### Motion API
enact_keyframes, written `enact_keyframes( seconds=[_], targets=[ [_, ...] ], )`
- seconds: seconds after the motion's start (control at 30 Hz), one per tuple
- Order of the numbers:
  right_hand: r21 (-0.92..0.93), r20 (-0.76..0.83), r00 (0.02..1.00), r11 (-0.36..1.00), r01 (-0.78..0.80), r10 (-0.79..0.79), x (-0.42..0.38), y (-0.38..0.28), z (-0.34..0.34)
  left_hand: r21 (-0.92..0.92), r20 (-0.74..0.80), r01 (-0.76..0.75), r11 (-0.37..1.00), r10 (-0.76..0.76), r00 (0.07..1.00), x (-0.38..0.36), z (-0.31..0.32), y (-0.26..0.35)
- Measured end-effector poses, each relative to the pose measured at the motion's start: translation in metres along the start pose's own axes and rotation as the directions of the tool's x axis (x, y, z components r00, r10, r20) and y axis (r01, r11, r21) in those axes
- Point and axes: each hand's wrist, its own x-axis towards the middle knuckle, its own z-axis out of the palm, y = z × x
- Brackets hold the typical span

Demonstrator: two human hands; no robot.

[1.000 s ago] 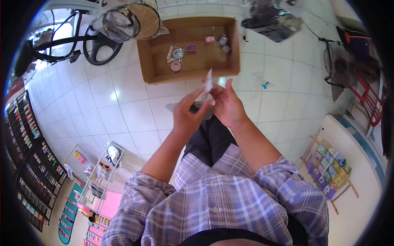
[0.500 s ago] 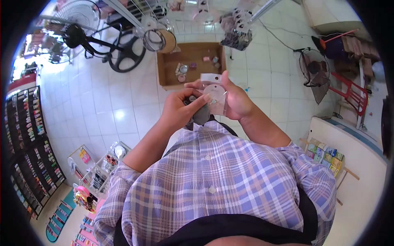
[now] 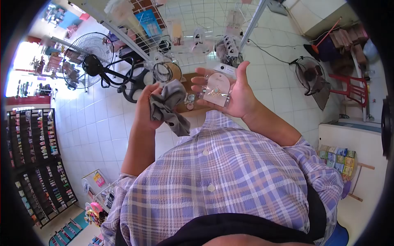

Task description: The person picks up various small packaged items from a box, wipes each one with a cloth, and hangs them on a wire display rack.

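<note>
My left hand (image 3: 145,106) is closed round a crumpled grey cloth (image 3: 168,104), whose loose end hangs down toward my shirt. Palm up, my right hand (image 3: 240,94) holds a clear jewellery packet (image 3: 217,88) across its stretched fingers, with the thumb pointing up and away from it. Inside the packet is a pale card with a small shiny gold-coloured piece; its exact kind is too small to make out. A gap separates the cloth from the packet. Below both hands is a cardboard box (image 3: 197,108), partly hidden by them, with small items in it.
Ahead stands a wire display rack (image 3: 162,24) with hanging goods. A black-based standing fan (image 3: 92,63) is at the left, and another fan (image 3: 310,74) at the right near a red chair (image 3: 349,90). A dark display shelf (image 3: 39,164) full of small goods lines the left side.
My left hand has moved left, taking the cloth off the packet. My right hand has opened out flat under the packet. The view has tilted up, showing more of the rack.
</note>
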Motion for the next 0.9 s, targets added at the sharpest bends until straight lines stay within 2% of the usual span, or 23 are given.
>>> enact_keyframes(
  seconds=[0.03,0.1,0.13,0.17,0.2,0.23,0.27,0.3,0.33,0.37,0.43,0.47,0.57,0.67,0.7,0.77,0.9],
  targets=[
    [-0.008,0.010,1.000,1.000,0.000,0.000,0.006,-0.002,0.003,0.001,0.004,-0.012,1.000,0.012,1.000,0.001,0.005,0.005],
    [-0.004,0.000,1.000,1.000,0.026,-0.026,0.015,-0.014,-0.001,0.142,0.122,-0.264,0.954,0.248,0.961,0.013,0.024,0.008],
    [-0.011,0.018,0.999,0.999,0.033,-0.032,0.020,-0.022,-0.002,0.120,0.061,-0.407,0.906,0.402,0.913,0.016,0.048,0.007],
    [-0.021,0.036,0.999,0.999,0.033,-0.033,0.026,-0.027,0.000,0.184,0.126,-0.525,0.831,0.510,0.851,0.019,0.056,0.007],
    [-0.026,0.049,0.998,0.999,0.027,-0.025,0.027,-0.034,-0.001,0.373,0.175,-0.677,0.635,0.668,0.723,0.028,0.070,-0.001],
    [-0.035,0.060,0.998,0.999,0.022,-0.020,0.030,-0.042,0.001,0.527,0.256,-0.760,0.379,0.783,0.568,0.037,0.082,-0.008],
    [-0.057,0.046,0.998,0.997,0.043,-0.041,0.033,-0.046,0.005,0.627,0.493,-0.779,0.022,0.763,0.418,0.042,0.089,-0.010],
    [-0.080,0.032,0.998,0.995,0.062,-0.059,0.035,-0.053,0.006,0.611,0.708,-0.714,-0.342,0.641,0.298,0.048,0.097,-0.011],
    [-0.091,0.104,0.993,0.993,0.070,-0.061,0.039,-0.061,0.000,0.472,0.846,-0.705,-0.530,0.498,0.191,0.059,0.105,-0.011],
    [-0.099,0.108,0.993,0.994,0.053,-0.042,0.040,-0.070,0.000,0.484,0.837,-0.696,-0.530,0.513,0.191,0.062,0.113,-0.017],
    [-0.012,0.229,0.973,1.000,-0.008,0.010,0.042,-0.087,0.001,0.523,0.814,-0.705,-0.480,0.527,0.245,0.063,0.127,-0.024],
    [-0.006,0.240,0.970,1.000,-0.026,0.026,0.044,-0.092,-0.002,0.545,0.806,-0.690,-0.476,0.525,0.274,0.064,0.127,-0.025],
    [0.050,0.165,0.985,0.997,-0.065,0.056,0.051,-0.093,0.000,0.596,0.763,-0.615,-0.517,0.602,0.234,0.079,0.116,-0.020],
    [0.064,0.126,0.992,0.997,-0.040,0.032,0.060,-0.086,0.002,0.637,0.731,-0.574,-0.515,0.640,0.238,0.086,0.105,-0.009],
    [0.067,0.121,0.992,0.997,-0.037,0.028,0.063,-0.083,0.001,0.636,0.732,-0.577,-0.512,0.637,0.241,0.083,0.104,-0.008],
    [-0.004,0.124,0.991,0.999,0.054,-0.053,0.073,-0.076,0.003,0.506,0.811,-0.712,-0.487,0.550,0.199,0.076,0.105,0.001],
    [0.045,0.119,0.990,0.996,0.072,-0.077,0.085,-0.059,0.010,0.451,0.864,-0.719,-0.530,0.462,0.201,0.073,0.091,0.024]
  ],
)
